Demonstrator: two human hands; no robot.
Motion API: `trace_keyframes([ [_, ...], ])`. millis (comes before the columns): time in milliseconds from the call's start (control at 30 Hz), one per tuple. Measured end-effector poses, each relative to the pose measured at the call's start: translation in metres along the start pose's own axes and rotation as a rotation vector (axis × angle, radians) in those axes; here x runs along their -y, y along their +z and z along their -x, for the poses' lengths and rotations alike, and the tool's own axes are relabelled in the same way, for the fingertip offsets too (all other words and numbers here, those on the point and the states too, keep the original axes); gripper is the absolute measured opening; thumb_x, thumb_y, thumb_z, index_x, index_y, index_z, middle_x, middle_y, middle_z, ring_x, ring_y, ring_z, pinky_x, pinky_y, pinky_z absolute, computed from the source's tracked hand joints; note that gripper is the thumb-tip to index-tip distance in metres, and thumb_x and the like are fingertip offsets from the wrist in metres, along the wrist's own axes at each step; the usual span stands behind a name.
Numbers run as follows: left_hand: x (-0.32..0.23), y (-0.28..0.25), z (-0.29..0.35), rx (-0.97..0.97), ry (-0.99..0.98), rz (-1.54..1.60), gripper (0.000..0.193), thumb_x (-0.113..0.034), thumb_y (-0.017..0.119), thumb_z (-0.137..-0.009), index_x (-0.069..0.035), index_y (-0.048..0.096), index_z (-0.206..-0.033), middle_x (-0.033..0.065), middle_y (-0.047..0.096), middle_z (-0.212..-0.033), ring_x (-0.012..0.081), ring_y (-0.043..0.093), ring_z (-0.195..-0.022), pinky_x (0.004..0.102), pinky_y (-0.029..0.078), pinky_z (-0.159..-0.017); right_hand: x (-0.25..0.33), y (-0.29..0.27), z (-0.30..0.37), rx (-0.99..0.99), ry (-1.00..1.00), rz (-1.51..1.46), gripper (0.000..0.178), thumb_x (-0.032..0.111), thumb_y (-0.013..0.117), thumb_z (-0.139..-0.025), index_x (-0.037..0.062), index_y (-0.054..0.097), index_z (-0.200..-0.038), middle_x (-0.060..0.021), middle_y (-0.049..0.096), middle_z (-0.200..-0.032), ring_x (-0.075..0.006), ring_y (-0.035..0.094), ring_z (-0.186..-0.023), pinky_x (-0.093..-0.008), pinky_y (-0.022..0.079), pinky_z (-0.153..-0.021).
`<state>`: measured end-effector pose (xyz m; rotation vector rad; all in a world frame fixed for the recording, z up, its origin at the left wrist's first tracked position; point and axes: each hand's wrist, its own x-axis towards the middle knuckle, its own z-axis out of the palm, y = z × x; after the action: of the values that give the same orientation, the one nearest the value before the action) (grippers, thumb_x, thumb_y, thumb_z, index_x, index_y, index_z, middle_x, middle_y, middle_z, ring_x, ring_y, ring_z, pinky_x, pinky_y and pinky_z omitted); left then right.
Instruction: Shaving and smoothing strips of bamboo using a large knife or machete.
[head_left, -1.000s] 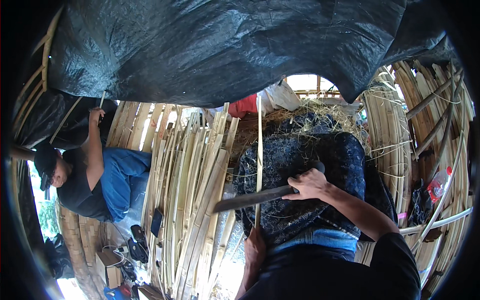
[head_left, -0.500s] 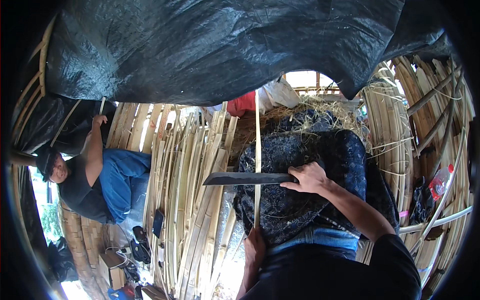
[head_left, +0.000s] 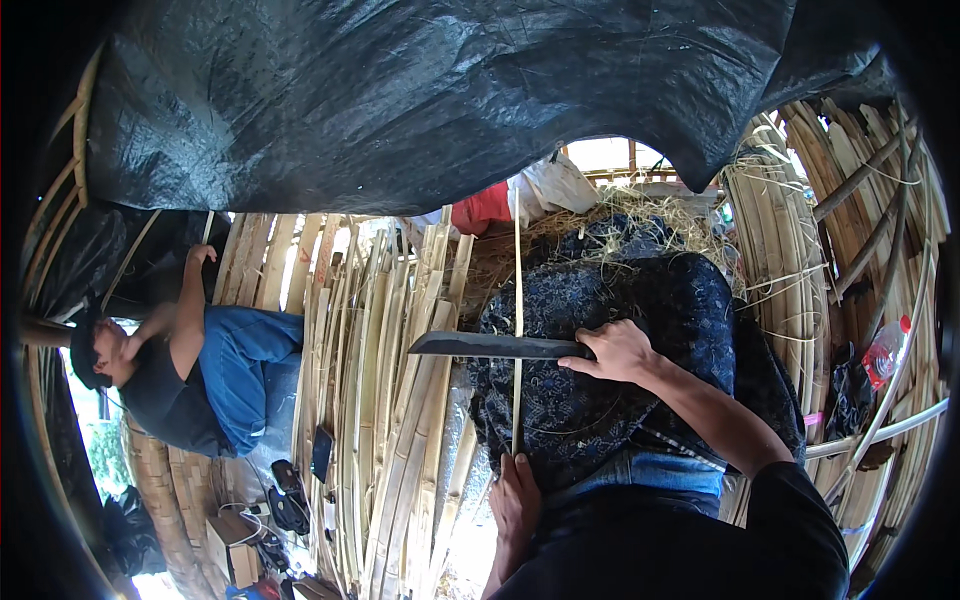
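My right hand (head_left: 615, 350) is closed round the handle of a machete (head_left: 480, 346), whose long dark blade points left. The blade lies across a thin pale bamboo strip (head_left: 518, 290), which runs away from me, nearly straight. Down at the strip's near end, my left hand (head_left: 515, 495) grips it beside my hip. A dark blue patterned cloth (head_left: 590, 400) covers my lap under the strip and the blade. Where exactly the edge meets the strip is too small to tell.
Split bamboo slats (head_left: 365, 400) lie to the left, and more bamboo (head_left: 775, 250) is stacked at the right. A black tarp (head_left: 420, 90) hangs overhead. Another person (head_left: 190, 370) sits at the far left. A plastic bottle (head_left: 885, 352) lies at the right; shavings (head_left: 650, 220) are heaped ahead.
The machete has shifted slightly up the picture, and the strip has turned a little. My left hand's fingers sit slightly higher on it. The other person has brought a hand to their face.
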<state>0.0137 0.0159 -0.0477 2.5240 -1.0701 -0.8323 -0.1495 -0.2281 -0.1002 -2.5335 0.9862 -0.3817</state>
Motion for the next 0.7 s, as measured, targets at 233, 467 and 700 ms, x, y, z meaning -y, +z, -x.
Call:
trace_keyframes([
  [233, 0.001, -0.006, 0.006, -0.082, -0.026, 0.138, 0.039, -0.033, 0.039, -0.108, -0.002, 0.057, -0.092, 0.0266, 0.059, -0.071, 0.0476, 0.057, -0.067, 0.0549, 0.039, -0.061, 0.013, 0.001, -0.001, 0.175, 0.109, -0.105, 0.069, 0.068, 0.05, -0.095, 0.0031, 0.073, -0.092, -0.0157, 0.065, -0.057, -0.0336, 0.07, -0.058, -0.0444, 0.058, -0.057],
  [467, 0.012, -0.02, 0.013, 0.16, -0.049, 0.454, 0.035, -0.032, 0.05, -0.106, -0.001, 0.056, -0.092, 0.0066, 0.048, -0.063, 0.0144, 0.046, -0.058, 0.0356, 0.033, -0.054, 0.018, 0.003, -0.006, 0.126, 0.112, -0.218, 0.065, 0.063, 0.05, -0.097, 0.002, 0.073, -0.093, -0.0163, 0.063, -0.056, -0.0351, 0.068, -0.056, -0.0459, 0.057, -0.057],
  [700, 0.01, -0.028, 0.013, 0.34, -0.265, 0.721, 0.04, -0.039, 0.047, -0.107, -0.008, 0.054, -0.083, -0.0035, 0.043, -0.062, 0.0068, 0.036, -0.055, 0.0281, 0.028, -0.05, 0.013, 0.009, -0.006, 0.169, 0.113, -0.211, 0.07, 0.067, 0.045, -0.097, 0.0032, 0.072, -0.091, -0.0179, 0.064, -0.058, -0.0368, 0.069, -0.058, -0.048, 0.057, -0.058],
])
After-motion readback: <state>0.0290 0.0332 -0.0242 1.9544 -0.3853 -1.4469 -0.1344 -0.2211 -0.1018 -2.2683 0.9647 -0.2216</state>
